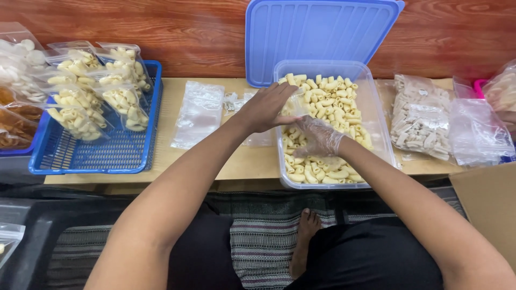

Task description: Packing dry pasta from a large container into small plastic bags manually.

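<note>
Low wooden bench (226,166) against a red-brown wall; striped mat on the floor. Clear plastic tub (376,115), long axis near-to-far, holds tube pasta (333,102); blue lid (317,32) leans behind. Left hand (266,107) pinches a small clear bag (294,107) at the tub's left rim. Gloved right hand (320,137), fingers curled, rests in the pasta. Blue basket (102,153) at left holds filled bags (80,104).

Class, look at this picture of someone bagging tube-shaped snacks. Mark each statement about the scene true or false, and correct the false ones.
1. The right hand wears a thin clear plastic glove. True.
2. The clear rectangular plastic tub is empty. False: it holds pale tube-shaped snacks.
3. The blue plastic lid leans upright against the wooden wall behind the tub. True.
4. The blue mesh plastic tray holds loose snacks. False: it holds filled clear bags.
5. The left hand is gloved. False: it is bare.
</note>
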